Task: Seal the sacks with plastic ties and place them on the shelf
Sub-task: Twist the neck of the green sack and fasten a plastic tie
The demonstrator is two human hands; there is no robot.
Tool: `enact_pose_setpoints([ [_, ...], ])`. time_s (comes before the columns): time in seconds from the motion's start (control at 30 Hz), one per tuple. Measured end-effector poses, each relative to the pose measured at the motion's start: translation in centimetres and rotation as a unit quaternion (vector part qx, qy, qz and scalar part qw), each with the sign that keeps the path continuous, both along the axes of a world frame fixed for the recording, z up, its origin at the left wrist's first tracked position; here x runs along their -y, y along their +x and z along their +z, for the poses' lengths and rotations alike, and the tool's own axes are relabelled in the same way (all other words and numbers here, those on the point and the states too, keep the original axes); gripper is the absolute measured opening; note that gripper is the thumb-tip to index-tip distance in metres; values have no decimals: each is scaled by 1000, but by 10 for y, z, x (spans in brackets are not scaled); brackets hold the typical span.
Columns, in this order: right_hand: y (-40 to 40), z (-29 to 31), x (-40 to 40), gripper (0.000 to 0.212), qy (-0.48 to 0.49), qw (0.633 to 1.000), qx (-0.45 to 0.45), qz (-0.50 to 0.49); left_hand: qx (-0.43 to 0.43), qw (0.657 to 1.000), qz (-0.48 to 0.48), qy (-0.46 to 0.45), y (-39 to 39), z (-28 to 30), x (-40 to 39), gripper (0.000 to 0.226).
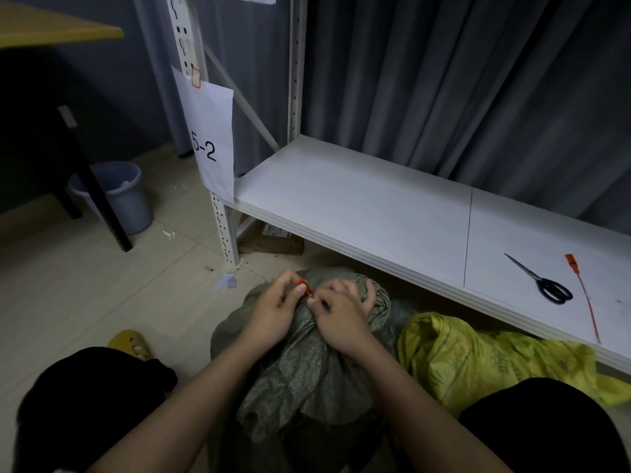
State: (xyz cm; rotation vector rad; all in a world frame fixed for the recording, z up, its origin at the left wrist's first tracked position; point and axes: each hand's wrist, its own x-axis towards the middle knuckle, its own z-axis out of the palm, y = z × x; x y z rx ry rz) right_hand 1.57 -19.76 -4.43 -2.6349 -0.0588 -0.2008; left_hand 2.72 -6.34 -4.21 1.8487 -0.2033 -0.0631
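Head view: green sack [307,363] stands on the floor [102,302] between the person's knees, in front of the low white shelf [375,206]; its neck is bunched at the top. Left hand [273,314] pinches the red head of a tie [302,283] between thumb and forefinger, at the bunched neck. Right hand [341,314] grips the gathered neck, fingers curled over the fabric, thumb and forefinger close to the tie; whether they touch it cannot be told. Yellow sack [478,360] lies slumped on the floor to the right, touching the green sack and partly under the shelf edge. On the shelf, far right: black scissors [543,285], blades together, and just beside them a spare red tie [585,298], lying flat. Paper label [211,138] reading "5-2" hangs on the shelf upright. Grey bin [119,196] stands on the floor at left.
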Motion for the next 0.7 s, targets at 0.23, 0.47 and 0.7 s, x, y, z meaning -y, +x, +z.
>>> enact_pose_setpoints([
  [0.23, -4, -10, -1, 23, 10, 999, 26, -23, 73, 991, -39, 104, -3, -4, -3, 9],
  [0.47, -13, -18, -8, 29, 20, 997, 74, -31, 105, 987, -9, 120, -12, -9, 1, 7],
  [0.7, -9, -15, -5, 30, 24, 995, 89, -35, 90, 991, -2, 94, -13, -11, 1, 10],
])
